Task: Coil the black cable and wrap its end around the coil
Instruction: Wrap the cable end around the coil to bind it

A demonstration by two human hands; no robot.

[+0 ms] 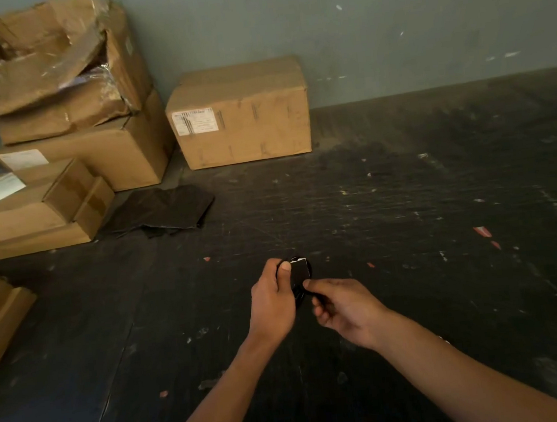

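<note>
A small black cable coil [299,274] is held above the dark floor, near the middle of the view. My left hand [273,300] grips the coil's left side, thumb pressed on top. My right hand [343,303] pinches the cable's end at the coil's lower right edge, between thumb and forefinger. A small white tag shows at the coil's top. Most of the coil is hidden behind my fingers and blends with the floor.
Cardboard boxes [239,111] stand against the grey wall at the back and left, one torn open [55,65]. A black folded sheet [163,211] lies on the floor [408,214] before them. Small scraps of red and white litter dot the floor.
</note>
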